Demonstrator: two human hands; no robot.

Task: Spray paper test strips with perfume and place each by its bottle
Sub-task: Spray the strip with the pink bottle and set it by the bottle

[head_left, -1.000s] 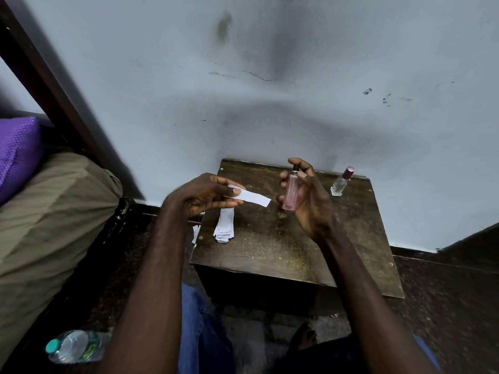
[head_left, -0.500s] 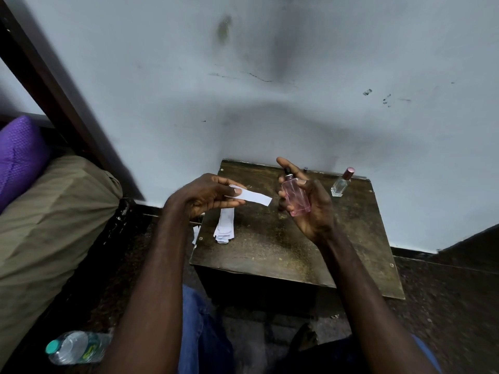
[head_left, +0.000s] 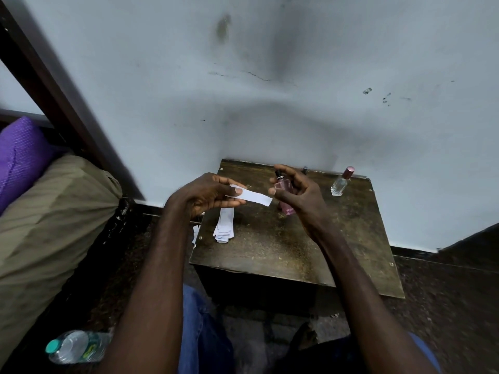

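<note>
Perfume bottle [head_left: 285, 194], the pink one, sits wrapped in my right hand [head_left: 299, 197], nozzle up by the forefinger, which hovers over the pump. My left hand [head_left: 205, 197] pinches one paper strip [head_left: 252, 196] between thumb and fingers, its free end poking just short of the right thumb. I'd say turn the nozzle toward the strip's far end, hold a small gap and press once, so my fingers don't get soaked.
</note>
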